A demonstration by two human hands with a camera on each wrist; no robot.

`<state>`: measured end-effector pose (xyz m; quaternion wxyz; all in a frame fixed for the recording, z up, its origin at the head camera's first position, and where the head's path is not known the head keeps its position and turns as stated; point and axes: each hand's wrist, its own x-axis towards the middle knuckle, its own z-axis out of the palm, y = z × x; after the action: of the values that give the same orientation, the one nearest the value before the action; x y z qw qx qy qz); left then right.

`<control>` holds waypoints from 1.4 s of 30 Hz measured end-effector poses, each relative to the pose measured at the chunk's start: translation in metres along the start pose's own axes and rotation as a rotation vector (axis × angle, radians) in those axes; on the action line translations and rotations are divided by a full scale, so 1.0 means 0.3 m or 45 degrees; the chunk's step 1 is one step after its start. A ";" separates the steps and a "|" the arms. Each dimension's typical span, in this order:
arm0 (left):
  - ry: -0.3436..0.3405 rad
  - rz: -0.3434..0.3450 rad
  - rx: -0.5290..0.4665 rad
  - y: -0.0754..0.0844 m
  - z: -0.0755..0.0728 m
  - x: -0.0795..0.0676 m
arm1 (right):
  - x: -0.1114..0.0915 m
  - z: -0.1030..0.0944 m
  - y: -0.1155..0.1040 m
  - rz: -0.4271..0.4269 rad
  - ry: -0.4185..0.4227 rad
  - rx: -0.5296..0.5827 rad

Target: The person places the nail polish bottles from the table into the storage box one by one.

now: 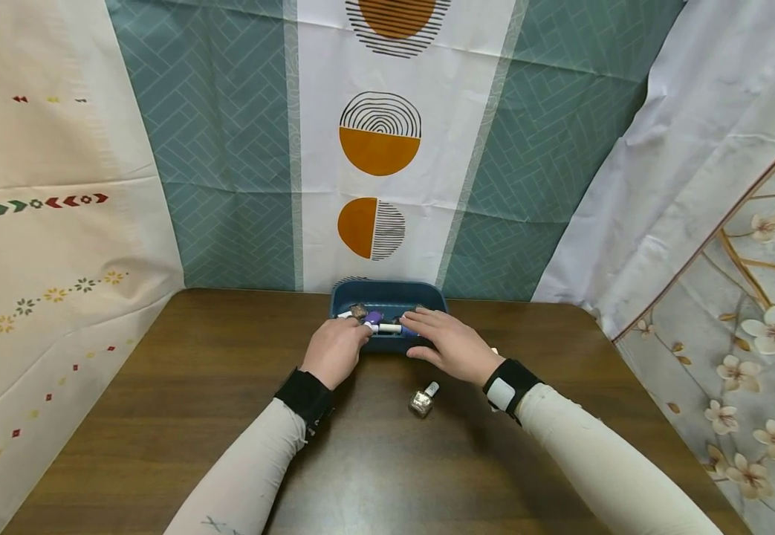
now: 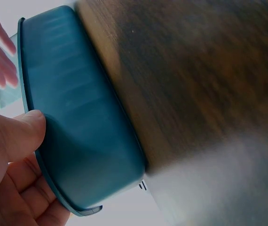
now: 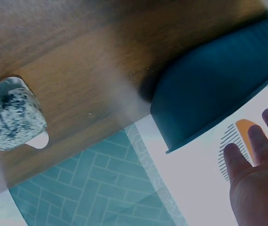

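Observation:
A dark teal plastic bin stands at the far edge of the table, holding several small bottles, among them a purple bottle and a glittery bottle. My left hand grips its near rim at the left; in the left wrist view the thumb presses the outer wall while the fingers curl over the rim. Over the bin's right end hovers my right hand, fingers extended and holding nothing. A glittery nail polish bottle with a white cap lies on the table in front of the bin.
The brown wooden table reaches back to a patterned curtain. Another speckled bottle with a white cap lies right of the bin, mostly hidden behind my right wrist in the head view. Light cloths hang along both sides.

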<state>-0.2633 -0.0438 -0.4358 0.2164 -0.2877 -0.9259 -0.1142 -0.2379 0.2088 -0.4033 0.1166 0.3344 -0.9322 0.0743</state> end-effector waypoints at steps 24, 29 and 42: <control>-0.010 0.007 0.013 0.005 -0.008 0.006 | -0.160 -0.013 -0.056 -0.153 0.005 -0.010; -0.022 -0.001 0.012 0.006 -0.006 0.006 | -0.173 -0.001 -0.065 -0.191 -0.008 0.002; -0.006 0.001 0.006 0.004 0.001 0.003 | -0.206 0.031 -0.069 -0.218 -0.133 0.086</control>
<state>-0.2633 -0.0422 -0.4355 0.2150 -0.2880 -0.9266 -0.1111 -0.1798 0.2284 -0.4277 0.0624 0.4200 -0.9020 0.0778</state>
